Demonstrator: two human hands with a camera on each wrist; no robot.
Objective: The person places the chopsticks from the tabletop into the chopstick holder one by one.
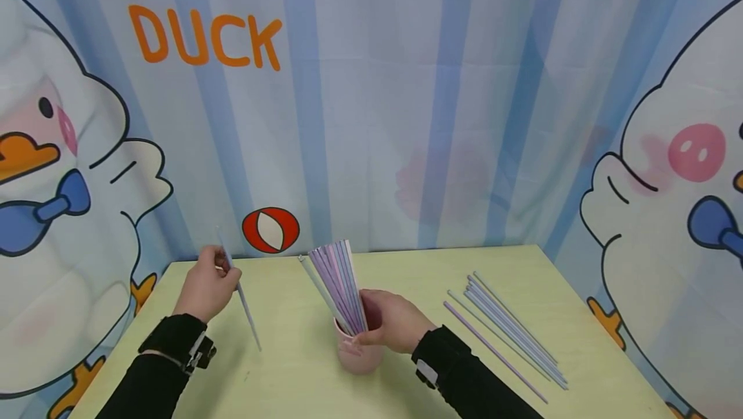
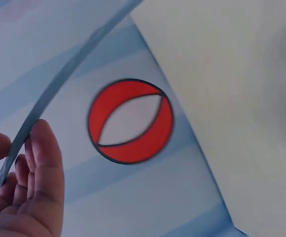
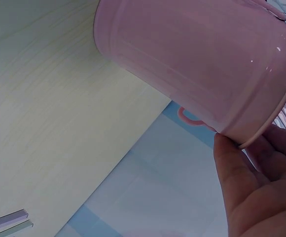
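Note:
My left hand [image 1: 209, 285] pinches a thin blue-grey straw [image 1: 247, 314] between thumb and fingers, left of the pail. The straw slants down toward the table; in the left wrist view the straw [image 2: 59, 81] crosses the upper left as a curved band. With my right hand [image 1: 400, 321] I grip the rim of a small pink pail [image 1: 360, 360]. A bunch of purple, blue and pale straws [image 1: 335, 283] stands in the pail, leaning left. In the right wrist view the pail [image 3: 192, 59] looks tilted, with fingertips right at its rim.
Several loose straws [image 1: 513, 332], mostly blue-grey, lie on the right of the pale yellow table [image 1: 290, 387], a purple straw [image 1: 493, 351] beside them. Behind the table's back edge hangs a blue striped curtain [image 1: 371, 116] with duck pictures and a red ball print [image 1: 253, 231].

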